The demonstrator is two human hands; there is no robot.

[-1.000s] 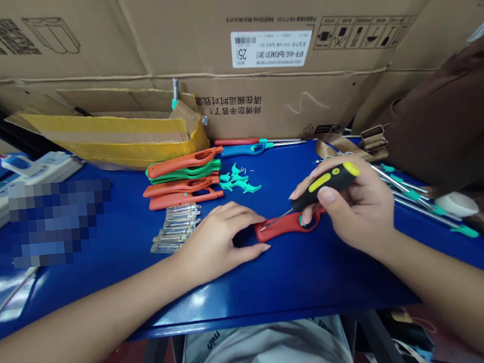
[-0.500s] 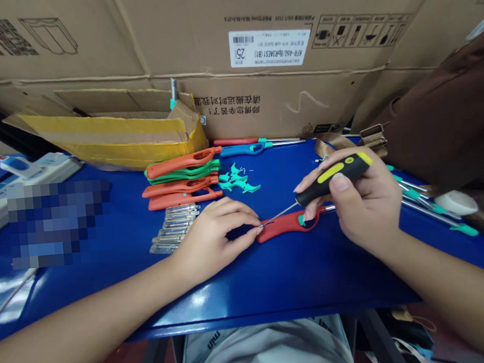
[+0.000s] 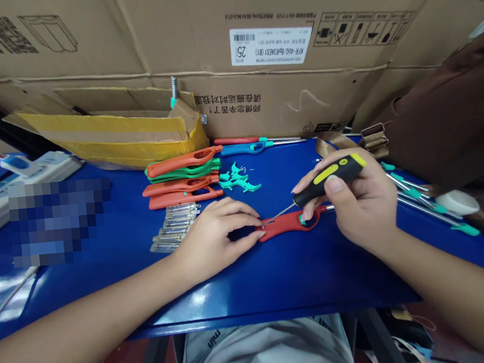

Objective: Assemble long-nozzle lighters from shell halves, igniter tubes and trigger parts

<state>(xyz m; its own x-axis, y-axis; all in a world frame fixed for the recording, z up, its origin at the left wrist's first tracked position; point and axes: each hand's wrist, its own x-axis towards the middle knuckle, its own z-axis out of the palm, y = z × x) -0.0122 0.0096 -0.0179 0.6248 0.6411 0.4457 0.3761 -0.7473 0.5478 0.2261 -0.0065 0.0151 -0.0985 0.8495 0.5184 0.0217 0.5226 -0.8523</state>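
My right hand [image 3: 360, 202] is wrapped round a black and yellow screwdriver [image 3: 330, 178], whose thin shaft slants down left to the end of a red plastic lighter handle [image 3: 290, 223] lying on the blue table [image 3: 251, 282]. My left hand [image 3: 219, 234] pinches the left end of that red handle between thumb and forefinger, right at the screwdriver's tip. A green trigger piece shows in the handle's loop.
Orange and green handle shells [image 3: 182, 178] are stacked behind my left hand, with clear tubes [image 3: 173, 227] and small green parts [image 3: 237, 181] beside them. Metal rods with green tips [image 3: 425, 199] lie to the right. Cardboard boxes [image 3: 257, 61] wall the back; a power strip [image 3: 16, 173] sits left.
My left hand went from lying flat beside the red handle to pinching its left end. The screwdriver's tip slid left to that end, and my right hand rose slightly.
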